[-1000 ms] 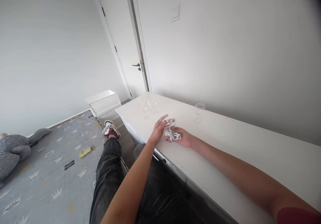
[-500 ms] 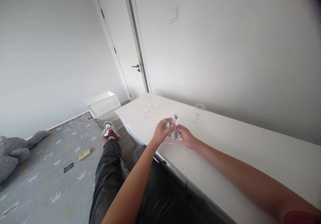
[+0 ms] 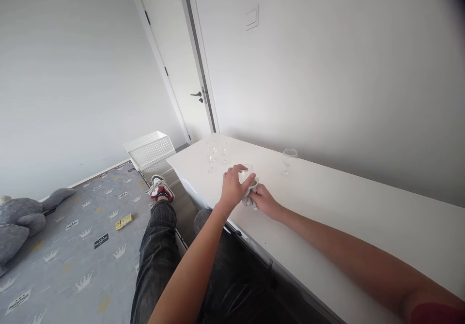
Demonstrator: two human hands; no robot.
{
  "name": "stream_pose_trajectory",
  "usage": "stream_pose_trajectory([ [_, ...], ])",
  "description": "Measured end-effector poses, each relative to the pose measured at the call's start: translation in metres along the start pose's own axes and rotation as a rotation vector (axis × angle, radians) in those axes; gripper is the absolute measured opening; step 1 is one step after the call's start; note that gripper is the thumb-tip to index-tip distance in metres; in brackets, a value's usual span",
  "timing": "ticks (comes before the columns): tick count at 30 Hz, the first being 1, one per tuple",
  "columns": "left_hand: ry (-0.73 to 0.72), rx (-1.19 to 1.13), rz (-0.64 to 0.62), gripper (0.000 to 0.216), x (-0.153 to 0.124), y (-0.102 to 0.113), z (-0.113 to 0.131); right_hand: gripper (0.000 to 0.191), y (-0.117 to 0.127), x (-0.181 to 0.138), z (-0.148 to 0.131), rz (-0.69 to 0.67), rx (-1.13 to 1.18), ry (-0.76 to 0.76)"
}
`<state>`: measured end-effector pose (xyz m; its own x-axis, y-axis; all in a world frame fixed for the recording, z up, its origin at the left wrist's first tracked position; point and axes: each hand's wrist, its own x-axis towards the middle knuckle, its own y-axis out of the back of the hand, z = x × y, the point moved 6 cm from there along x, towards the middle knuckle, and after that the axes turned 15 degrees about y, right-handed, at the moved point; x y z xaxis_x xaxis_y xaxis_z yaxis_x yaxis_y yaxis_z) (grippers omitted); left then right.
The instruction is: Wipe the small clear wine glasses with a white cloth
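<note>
My left hand [image 3: 233, 187] wraps around the bowl of a clear stemmed glass [image 3: 246, 172] above the white table [image 3: 363, 217]. Just right of it, my right hand [image 3: 264, 201] pinches a small grey cloth [image 3: 251, 194] against the lower part of that glass. Both hands touch at the cloth. The glass's stem and foot are hidden by my fingers and the cloth.
Several empty stemmed glasses [image 3: 214, 154] cluster at the table's far left end, and a single glass [image 3: 288, 161] stands near the wall. A white perforated basket [image 3: 149, 149] sits on the floor by the door [image 3: 174, 57]. My legs [image 3: 160, 261] stretch beside the table.
My left hand went from open fingers beside the bunched cloth to closing around the glass bowl. My right hand shifted the cloth from around the glass to beneath it.
</note>
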<state>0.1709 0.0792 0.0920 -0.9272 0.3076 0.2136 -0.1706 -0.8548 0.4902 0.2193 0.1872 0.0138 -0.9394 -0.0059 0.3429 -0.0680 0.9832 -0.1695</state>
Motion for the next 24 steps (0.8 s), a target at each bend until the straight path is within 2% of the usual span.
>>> stream_pose_trajectory([
  [2, -0.012, -0.085, -0.086, 0.038, -0.002, 0.002, 0.001, 0.026, -0.007, -0.002, -0.004, -0.114, 0.178, -0.025],
  [4, -0.052, -0.210, -0.252, 0.045, -0.005, 0.003, 0.005, 0.028, -0.018, -0.008, -0.007, -0.269, 0.430, -0.091],
  [6, -0.088, -0.279, -0.331, 0.050, -0.008, 0.007, 0.008, 0.030, -0.022, -0.011, -0.007, -0.332, 0.546, -0.125],
  [8, -0.074, -0.237, -0.261, 0.045, -0.007, 0.014, 0.006, 0.028, -0.016, -0.008, 0.001, -0.240, 0.460, -0.094],
  [11, -0.064, -0.095, -0.085, 0.040, -0.004, 0.023, 0.003, 0.027, 0.010, 0.002, 0.016, 0.128, 0.284, 0.006],
  [13, -0.087, -0.079, 0.031, 0.041, -0.004, 0.030, 0.005, 0.029, 0.023, 0.005, 0.021, 0.309, 0.325, 0.051],
  [14, -0.103, -0.097, 0.081, 0.041, -0.004, 0.034, 0.007, 0.032, 0.025, 0.007, 0.021, 0.325, 0.378, 0.055],
  [16, -0.152, -0.136, 0.116, 0.040, -0.006, 0.038, 0.012, 0.040, 0.019, 0.009, 0.020, 0.229, 0.480, 0.019],
  [19, -0.238, -0.194, -0.010, 0.037, -0.012, 0.032, 0.018, 0.048, 0.002, 0.005, 0.017, 0.054, 0.578, -0.101],
  [24, -0.295, -0.223, -0.297, 0.036, -0.023, 0.021, 0.020, 0.025, -0.008, -0.003, 0.018, 0.016, 0.509, -0.155],
])
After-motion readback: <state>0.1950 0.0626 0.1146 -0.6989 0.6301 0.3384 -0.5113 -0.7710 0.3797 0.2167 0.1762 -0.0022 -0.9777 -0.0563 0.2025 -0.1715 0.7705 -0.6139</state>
